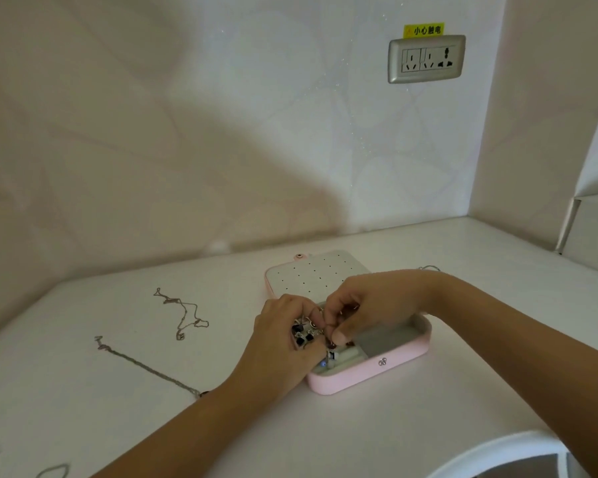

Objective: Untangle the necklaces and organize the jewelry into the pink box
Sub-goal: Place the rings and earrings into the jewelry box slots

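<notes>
Both my hands work over the open pink box [370,374] on the worktop — left hand [283,336] cupping a jewelry cluster [306,332], right hand [363,307] in a narrow pinch on it. Tug carelessly and pieces spill — two necklaces [183,313] wait well left.

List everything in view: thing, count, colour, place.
Box: 1, pink, open, table centre, lid lying flat behind it.
Jewelry cluster: 1, silver and dark, held over the box.
Chains: 2, silver, on the table left of the box, one tangled, one stretched out.
Chain loop: 1, silver, bottom-left edge.
Chain: 1, silver, behind the right wrist, mostly hidden.
Socket: 1, silver, on the wall, yellow label above.
Table: 1, white.
Left hand: holding the cluster.
Right hand: pinching at the cluster.
</notes>
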